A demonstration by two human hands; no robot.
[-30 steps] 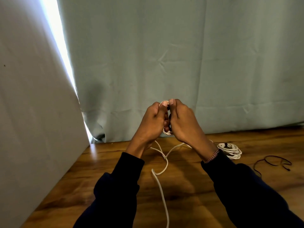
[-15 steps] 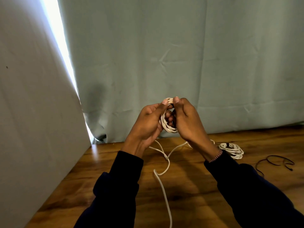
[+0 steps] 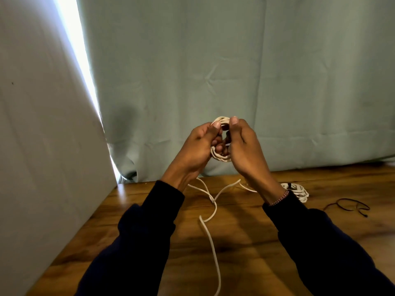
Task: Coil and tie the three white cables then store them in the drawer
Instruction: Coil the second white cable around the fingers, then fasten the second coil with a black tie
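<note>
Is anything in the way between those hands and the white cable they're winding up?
No. Both the left hand and the right hand already grip the coiled white cable directly, above the wooden table. The drawer isn't in view, so that path can't be judged.

Both hands raised together — left hand (image 3: 197, 146), right hand (image 3: 243, 144) — fingers curled.

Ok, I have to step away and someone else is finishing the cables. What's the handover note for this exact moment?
Left hand and right hand: both grip the coil in progress, held above the wooden table.
Its loose tail trails down across the table.
Done: one tied coil lies on the table behind the right wrist.
A black tie lies further right.
Left: finish and tie this coil. No third cable or drawer is in view.
</note>
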